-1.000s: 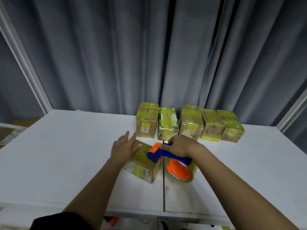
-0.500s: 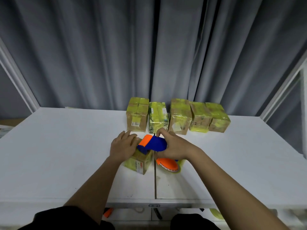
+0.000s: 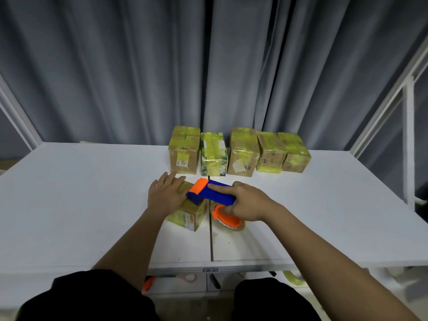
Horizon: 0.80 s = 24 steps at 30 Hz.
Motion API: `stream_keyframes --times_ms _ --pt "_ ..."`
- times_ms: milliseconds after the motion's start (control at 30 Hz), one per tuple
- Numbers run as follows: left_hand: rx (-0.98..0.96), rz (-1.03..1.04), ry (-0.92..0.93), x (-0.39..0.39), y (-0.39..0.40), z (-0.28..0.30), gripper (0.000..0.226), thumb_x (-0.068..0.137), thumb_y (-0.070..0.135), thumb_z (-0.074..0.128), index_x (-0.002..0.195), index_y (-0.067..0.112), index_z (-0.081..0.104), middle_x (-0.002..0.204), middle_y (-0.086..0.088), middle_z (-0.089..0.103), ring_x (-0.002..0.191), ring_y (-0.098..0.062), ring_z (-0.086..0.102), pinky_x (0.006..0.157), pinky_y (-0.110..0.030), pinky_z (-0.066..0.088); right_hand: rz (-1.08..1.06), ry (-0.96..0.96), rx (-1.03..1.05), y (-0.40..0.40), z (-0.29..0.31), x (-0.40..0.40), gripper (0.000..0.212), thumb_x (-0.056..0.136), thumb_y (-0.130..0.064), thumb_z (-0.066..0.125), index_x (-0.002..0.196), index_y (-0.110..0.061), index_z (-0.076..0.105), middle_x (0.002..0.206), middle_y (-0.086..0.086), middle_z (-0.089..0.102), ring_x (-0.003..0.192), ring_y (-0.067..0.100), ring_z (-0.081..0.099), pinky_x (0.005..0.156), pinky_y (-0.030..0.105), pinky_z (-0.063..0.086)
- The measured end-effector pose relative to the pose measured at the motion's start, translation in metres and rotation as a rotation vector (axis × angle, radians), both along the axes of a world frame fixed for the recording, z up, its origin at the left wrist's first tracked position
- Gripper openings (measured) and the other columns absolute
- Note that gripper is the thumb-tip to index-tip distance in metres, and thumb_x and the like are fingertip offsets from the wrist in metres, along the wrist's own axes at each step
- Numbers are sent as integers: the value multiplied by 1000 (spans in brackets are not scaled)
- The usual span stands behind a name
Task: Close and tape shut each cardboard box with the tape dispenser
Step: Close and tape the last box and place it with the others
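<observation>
A small cardboard box (image 3: 188, 214), wrapped in yellowish tape, is seen near the middle of the white table (image 3: 69, 205), just left of the seam where the 2 tabletop halves meet. The left hand (image 3: 165, 195) is laid flat on the box's top, its fingers straight and spread toward the far side, with nothing gripped. The tape dispenser (image 3: 212, 193), blue in the body with an orange front end, is held across the box's right upper edge; its orange-hubbed tape roll (image 3: 228, 220) hangs on the near right side, low over the table just right of the box. The right hand (image 3: 249, 202) is curled around the dispenser's handle, with the index finger stretched along the top of the blue body. At the far edge of the table, 5 taped boxes (image 3: 240, 154) are lined up in a row, side by side, in front of a grey curtain (image 3: 139, 66). White frame posts (image 3: 406, 135) are seen at the right. Dark-clothed knees are visible at the near edge.
</observation>
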<state>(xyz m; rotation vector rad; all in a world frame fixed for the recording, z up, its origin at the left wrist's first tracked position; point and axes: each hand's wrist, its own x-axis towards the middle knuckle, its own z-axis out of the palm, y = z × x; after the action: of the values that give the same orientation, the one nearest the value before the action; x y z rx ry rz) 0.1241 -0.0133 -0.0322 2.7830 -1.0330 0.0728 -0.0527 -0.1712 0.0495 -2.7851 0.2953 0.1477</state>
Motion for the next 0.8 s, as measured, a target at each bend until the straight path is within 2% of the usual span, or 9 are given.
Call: stream_keyframes --times_ms 200,333,467,600,733,800 --pt "-13 -12 81 -1 -3 3 56 94 58 32 146 34 30 157 3 20 145 -21 13 116 -43 9 -1 -76 69 0 3 -11 61 85 -47 65 140 -48 40 81 -16 40 83 14 48 74 27 41" --pt "2 -20 83 0 -4 3 61 92 65 29 145 37 30 157 4 20 145 -20 13 117 -45 8 9 -81 104 -2 -2 -21 60 81 -57 65 137 -51 42 85 -15 43 83 11 48 74 27 40" --pt "13 -31 138 2 -3 4 62 90 68 29 144 39 30 158 7 18 146 -17 10 117 -46 1 -23 -100 205 -5 -3 -30 56 81 -42 70 132 -50 49 87 -22 48 87 13 55 82 32 49" --pt "10 -35 167 3 -2 6 61 89 69 29 143 41 32 158 9 16 146 -16 9 116 -47 -4 -55 -100 253 -14 -5 -46 54 80 -37 71 128 -52 52 88 -21 52 87 11 57 84 33 49" --pt "36 -53 138 2 -2 7 59 90 68 30 142 40 33 157 7 18 145 -16 10 115 -49 -5 -66 -76 242 -16 -11 -58 55 80 -42 71 129 -53 50 90 -19 51 87 10 55 83 29 47" --pt "41 -58 117 2 -2 7 60 90 68 29 142 39 33 157 7 19 145 -17 11 115 -49 -5 -87 -62 228 -20 -12 -64 55 78 -51 70 128 -56 48 93 -19 51 90 9 54 82 28 47"
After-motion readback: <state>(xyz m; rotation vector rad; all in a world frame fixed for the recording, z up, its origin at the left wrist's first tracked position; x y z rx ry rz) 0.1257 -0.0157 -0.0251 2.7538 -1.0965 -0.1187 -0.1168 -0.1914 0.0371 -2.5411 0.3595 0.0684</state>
